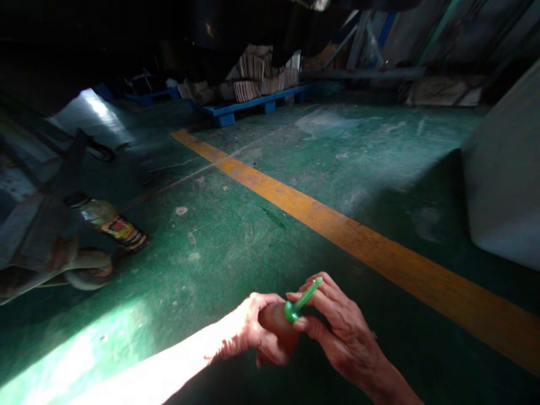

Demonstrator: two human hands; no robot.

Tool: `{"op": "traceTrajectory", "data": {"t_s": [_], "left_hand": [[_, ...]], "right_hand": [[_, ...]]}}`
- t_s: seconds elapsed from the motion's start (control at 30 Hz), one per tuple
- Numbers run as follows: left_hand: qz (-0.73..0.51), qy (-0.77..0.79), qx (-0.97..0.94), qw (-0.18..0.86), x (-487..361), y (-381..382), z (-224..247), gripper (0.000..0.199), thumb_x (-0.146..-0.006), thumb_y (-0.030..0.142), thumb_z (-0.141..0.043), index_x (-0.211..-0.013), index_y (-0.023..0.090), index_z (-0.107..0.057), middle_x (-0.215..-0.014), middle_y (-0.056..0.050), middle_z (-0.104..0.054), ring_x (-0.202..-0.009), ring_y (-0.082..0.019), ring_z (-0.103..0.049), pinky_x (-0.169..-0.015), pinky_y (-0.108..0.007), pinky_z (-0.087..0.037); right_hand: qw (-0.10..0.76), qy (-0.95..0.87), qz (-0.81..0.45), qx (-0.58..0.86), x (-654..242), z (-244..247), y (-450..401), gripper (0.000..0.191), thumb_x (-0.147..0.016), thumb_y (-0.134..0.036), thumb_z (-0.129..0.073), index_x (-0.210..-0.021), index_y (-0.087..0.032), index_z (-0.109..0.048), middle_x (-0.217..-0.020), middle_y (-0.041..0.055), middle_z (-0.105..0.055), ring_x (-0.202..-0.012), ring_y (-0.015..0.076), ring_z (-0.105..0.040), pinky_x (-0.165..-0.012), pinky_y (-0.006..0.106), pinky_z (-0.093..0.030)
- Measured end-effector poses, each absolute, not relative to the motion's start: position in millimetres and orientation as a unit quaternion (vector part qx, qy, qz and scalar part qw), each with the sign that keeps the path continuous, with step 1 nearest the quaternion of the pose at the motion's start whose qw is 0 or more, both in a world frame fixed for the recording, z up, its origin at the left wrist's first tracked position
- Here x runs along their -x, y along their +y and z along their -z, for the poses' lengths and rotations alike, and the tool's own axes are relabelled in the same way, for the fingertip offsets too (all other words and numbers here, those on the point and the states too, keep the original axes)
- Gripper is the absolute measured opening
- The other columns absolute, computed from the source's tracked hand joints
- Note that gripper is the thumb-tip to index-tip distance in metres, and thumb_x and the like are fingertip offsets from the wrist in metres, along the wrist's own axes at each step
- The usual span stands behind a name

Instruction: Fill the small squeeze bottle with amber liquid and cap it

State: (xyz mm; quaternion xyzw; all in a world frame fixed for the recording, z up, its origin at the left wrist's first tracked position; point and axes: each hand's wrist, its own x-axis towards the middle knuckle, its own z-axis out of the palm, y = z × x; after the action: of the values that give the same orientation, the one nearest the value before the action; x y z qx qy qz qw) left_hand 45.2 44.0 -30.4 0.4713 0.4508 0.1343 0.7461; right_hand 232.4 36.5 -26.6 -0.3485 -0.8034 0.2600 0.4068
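Left hand wraps small brown bottle; right hand pinches its green nozzle cap. Looks light, rigid; nozzle thin, so grip the body.

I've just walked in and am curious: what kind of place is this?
Probably a warehouse or factory floor: green painted concrete floor with a yellow lane stripe, and a blue pallet stacked with cardboard bundles at the back.

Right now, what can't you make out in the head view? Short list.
- Brownish bottle: mostly covered by the left hand; contents unreadable.
- Green nozzle cap: base hidden by the right hand; seated or loose, cannot tell.
- Bottle lying on the floor: label too small and dim.
- Upper left: deep shadow.
- Grey object: cut off by the right edge.
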Motion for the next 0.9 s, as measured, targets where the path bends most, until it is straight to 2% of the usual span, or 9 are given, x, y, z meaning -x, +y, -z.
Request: {"op": "traceTrajectory", "data": {"t_s": [0.1,0.2,0.27,0.33,0.43,0.5,0.63,0.77,0.9], "left_hand": [[-0.179,0.525,-0.513,0.656,-55.0,36.4,29.3,0.05,-0.043,0.024,-0.07,-0.089,0.012,-0.056,-0.065,-0.001,-0.055,-0.051,-0.015,-0.048,-0.04,-0.022,-0.04],[-0.246,0.595,-0.589,0.489,-65.1,29.3,27.6,0.028,-0.059,0.03,-0.061,-0.081,0.014,-0.053,-0.073,-0.003,-0.055,-0.064,-0.016,-0.049,-0.059,-0.028,-0.043],[-0.254,0.609,-0.623,0.42,-66.7,28.9,27.7,0.024,-0.064,0.031,-0.057,-0.081,0.014,-0.052,-0.079,-0.005,-0.054,-0.071,-0.018,-0.049,-0.067,-0.032,-0.042],[-0.244,0.602,-0.608,0.457,-63.0,32.0,28.1,0.033,-0.058,0.03,-0.065,-0.085,0.014,-0.053,-0.078,-0.004,-0.054,-0.068,-0.017,-0.048,-0.061,-0.03,-0.042],[-0.203,0.558,-0.492,0.637,-52.5,38.2,25.3,0.056,-0.047,0.024,-0.072,-0.098,0.015,-0.053,-0.073,0.0,-0.055,-0.059,-0.015,-0.049,-0.047,-0.024,-0.04],[-0.168,0.498,-0.432,0.733,-46.9,40.9,20.9,0.062,-0.046,0.021,-0.072,-0.104,0.015,-0.051,-0.073,-0.001,-0.057,-0.058,-0.016,-0.052,-0.044,-0.023,-0.043],[-0.123,0.368,-0.426,0.817,-42.5,46.1,14.7,0.041,-0.046,0.018,-0.073,-0.084,0.013,-0.058,-0.067,-0.002,-0.057,-0.051,-0.013,-0.049,-0.04,-0.019,-0.04],[-0.022,0.32,-0.433,0.842,-39.8,55.3,17.2,0.031,-0.047,0.022,-0.08,-0.073,0.016,-0.066,-0.067,-0.003,-0.059,-0.052,-0.015,-0.052,-0.038,-0.02,-0.038],[0.071,0.295,-0.458,0.836,-37.9,61.5,17.8,0.028,-0.042,0.03,-0.083,-0.053,0.015,-0.063,-0.057,-0.004,-0.056,-0.046,-0.018,-0.052,-0.037,-0.026,-0.041]], "right_hand": [[0.449,-0.772,-0.144,0.427,-215.0,35.0,29.1,0.013,-0.087,-0.019,-0.047,-0.075,-0.015,-0.05,-0.07,0.004,-0.048,-0.068,0.0173,-0.043,-0.062,0.033,-0.036],[0.48,-0.705,-0.039,0.521,-199.6,41.4,22.8,0.018,-0.083,-0.022,-0.05,-0.068,-0.016,-0.045,-0.065,0.0046,-0.044,-0.063,0.0181,-0.04,-0.055,0.032,-0.031],[0.499,-0.648,-0.096,0.567,-197.5,41.7,21.1,0.023,-0.081,-0.031,-0.054,-0.065,-0.016,-0.047,-0.06,0.0031,-0.045,-0.058,0.0167,-0.041,-0.052,0.03,-0.031],[0.493,-0.588,-0.309,0.561,-204.0,40.1,21.2,0.03,-0.079,-0.042,-0.056,-0.066,-0.016,-0.052,-0.059,0.0017,-0.048,-0.054,0.0151,-0.043,-0.048,0.027,-0.034],[0.456,-0.508,-0.549,0.482,-223.1,38.7,23.9,0.031,-0.08,-0.048,-0.056,-0.08,-0.017,-0.061,-0.07,0.0016,-0.057,-0.063,0.0151,-0.051,-0.054,0.025,-0.041],[0.468,-0.53,-0.539,0.458,-234.7,38.1,26.8,0.024,-0.081,-0.042,-0.059,-0.093,-0.021,-0.064,-0.082,0.0018,-0.059,-0.075,0.016,-0.054,-0.062,0.024,-0.044],[0.412,-0.682,-0.49,0.354,-243.4,29.8,33.8,0.031,-0.084,-0.042,-0.059,-0.111,-0.029,-0.062,-0.096,0.0026,-0.058,-0.086,0.0171,-0.055,-0.073,0.026,-0.046],[0.345,-0.747,-0.493,0.284,-241.3,17.1,37.0,0.034,-0.088,-0.047,-0.05,-0.118,-0.034,-0.057,-0.103,0.0019,-0.055,-0.096,0.0167,-0.052,-0.084,0.029,-0.043],[0.338,-0.74,-0.521,0.258,-237.1,13.8,31.8,0.033,-0.09,-0.048,-0.046,-0.116,-0.034,-0.058,-0.099,0.0007,-0.054,-0.093,0.0163,-0.052,-0.082,0.029,-0.043]]}}
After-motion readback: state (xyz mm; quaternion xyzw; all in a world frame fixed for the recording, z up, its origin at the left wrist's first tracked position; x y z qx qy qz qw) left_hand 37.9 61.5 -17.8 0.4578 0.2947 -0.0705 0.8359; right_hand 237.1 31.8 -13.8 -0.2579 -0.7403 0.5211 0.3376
